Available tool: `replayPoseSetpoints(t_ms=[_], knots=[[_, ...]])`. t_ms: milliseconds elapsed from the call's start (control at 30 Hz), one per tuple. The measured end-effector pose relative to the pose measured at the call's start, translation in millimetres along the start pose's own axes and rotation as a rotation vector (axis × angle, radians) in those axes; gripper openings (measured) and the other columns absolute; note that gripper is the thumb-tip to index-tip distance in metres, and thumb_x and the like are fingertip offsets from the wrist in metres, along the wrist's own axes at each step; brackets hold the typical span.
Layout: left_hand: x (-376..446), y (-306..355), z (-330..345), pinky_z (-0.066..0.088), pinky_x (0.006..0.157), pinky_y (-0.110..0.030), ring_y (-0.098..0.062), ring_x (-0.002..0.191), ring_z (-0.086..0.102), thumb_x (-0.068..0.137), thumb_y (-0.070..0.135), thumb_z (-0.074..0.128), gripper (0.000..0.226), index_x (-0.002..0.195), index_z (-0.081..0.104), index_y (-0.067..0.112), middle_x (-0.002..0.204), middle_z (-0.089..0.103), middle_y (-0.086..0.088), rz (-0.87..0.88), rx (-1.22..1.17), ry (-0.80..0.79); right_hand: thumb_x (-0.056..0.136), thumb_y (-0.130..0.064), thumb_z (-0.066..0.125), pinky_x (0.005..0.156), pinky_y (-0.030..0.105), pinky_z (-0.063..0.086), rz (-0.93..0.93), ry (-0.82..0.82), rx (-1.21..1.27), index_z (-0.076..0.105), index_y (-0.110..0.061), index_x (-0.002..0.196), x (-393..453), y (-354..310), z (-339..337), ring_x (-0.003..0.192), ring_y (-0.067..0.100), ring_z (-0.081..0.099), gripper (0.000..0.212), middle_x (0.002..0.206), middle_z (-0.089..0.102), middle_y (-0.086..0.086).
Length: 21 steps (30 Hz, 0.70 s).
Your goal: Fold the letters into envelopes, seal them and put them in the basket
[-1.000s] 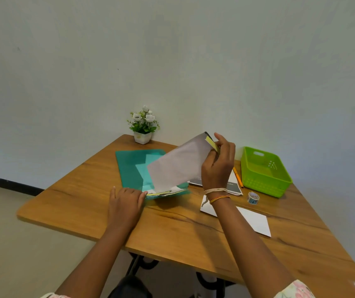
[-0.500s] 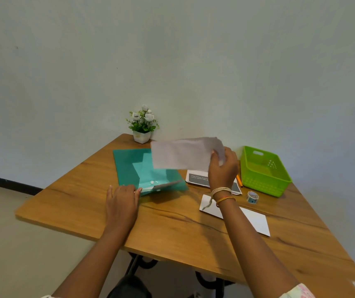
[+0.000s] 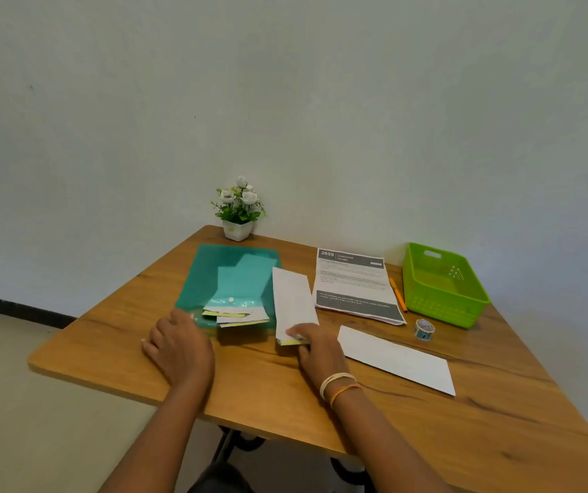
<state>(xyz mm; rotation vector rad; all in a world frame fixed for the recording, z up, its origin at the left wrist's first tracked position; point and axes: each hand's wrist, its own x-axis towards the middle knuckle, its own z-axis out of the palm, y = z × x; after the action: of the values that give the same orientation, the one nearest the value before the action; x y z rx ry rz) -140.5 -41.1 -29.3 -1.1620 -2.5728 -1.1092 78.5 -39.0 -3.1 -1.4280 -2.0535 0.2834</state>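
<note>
A white envelope point(image 3: 293, 301) with a yellow strip at its near end lies flat on the wooden table point(image 3: 285, 396), beside a teal folder point(image 3: 228, 279). My right hand point(image 3: 315, 345) grips the envelope's near end. My left hand point(image 3: 178, 346) rests palm down at the folder's near corner, where more envelopes point(image 3: 235, 316) stick out. A printed letter point(image 3: 353, 282) lies further right. Another white envelope point(image 3: 397, 357) lies to the right of my right hand. The green basket point(image 3: 443, 282) stands empty at the back right.
A small roll of tape point(image 3: 424, 329) sits in front of the basket. An orange pen point(image 3: 397, 293) lies between the letter and the basket. A potted white flower point(image 3: 238, 211) stands at the back against the wall.
My right hand has brought the envelope down from the air and laid it flat on the table right of the folder. My left hand has stayed by the folder.
</note>
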Motion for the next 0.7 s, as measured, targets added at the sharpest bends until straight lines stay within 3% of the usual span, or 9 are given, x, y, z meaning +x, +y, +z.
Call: replayPoseSetpoints(t_ms=[300,433,500,600,700], knots=[[36.2,-13.9,7.0,0.034,0.099,-0.050,-0.032,0.106,0.051,0.100,0.027,0.040,0.025,0.111,0.057,0.012,0.113,0.057,-0.015,0.045,0.163,-0.114,0.095,-0.020,0.044,0.111,0.032,0.031,-0.023,-0.116,-0.128,0.052,-0.024,0.132,0.7,5.1,11.6,0.131,0.016,0.043,0.038,0.140,0.051,-0.001],[31.4,-12.1,-4.2,0.026,0.107,-0.059,-0.035,0.115,0.049,0.098,0.025,0.040,0.027,0.113,0.055,0.010,0.117,0.057,-0.018,0.101,0.077,-0.043,0.097,-0.026,0.037,0.117,0.038,0.019,-0.020,-0.189,-0.192,0.042,-0.027,0.140,3.3,8.1,14.7,0.141,0.014,0.028,0.044,0.150,0.038,-0.003],[14.1,-2.8,-12.5,0.020,0.111,-0.059,-0.033,0.129,0.042,0.095,0.023,0.044,0.028,0.119,0.052,0.012,0.130,0.052,-0.016,0.296,0.021,0.021,0.097,-0.027,0.037,0.117,0.038,0.018,-0.022,-0.181,-0.192,0.041,-0.026,0.141,2.7,7.4,14.0,0.142,0.015,0.026,0.044,0.151,0.036,-0.002],[-28.8,27.1,-18.7,0.022,0.116,-0.048,-0.022,0.136,0.037,0.092,0.019,0.051,0.033,0.125,0.052,0.019,0.137,0.049,-0.007,0.689,-0.140,-0.031,0.095,-0.030,0.046,0.115,0.035,0.024,0.028,-0.111,-0.142,0.041,-0.025,0.141,-0.2,8.2,12.3,0.141,0.016,0.029,0.047,0.151,0.035,0.000],[-64.9,57.0,-12.6,0.029,0.115,-0.044,-0.020,0.135,0.040,0.088,0.011,0.056,0.034,0.122,0.057,0.015,0.139,0.050,-0.006,0.868,-0.278,-0.116,0.095,-0.033,0.046,0.112,0.033,0.031,0.089,-0.065,-0.167,0.049,-0.021,0.135,-7.6,9.6,7.6,0.134,0.017,0.039,0.042,0.145,0.045,0.002]])
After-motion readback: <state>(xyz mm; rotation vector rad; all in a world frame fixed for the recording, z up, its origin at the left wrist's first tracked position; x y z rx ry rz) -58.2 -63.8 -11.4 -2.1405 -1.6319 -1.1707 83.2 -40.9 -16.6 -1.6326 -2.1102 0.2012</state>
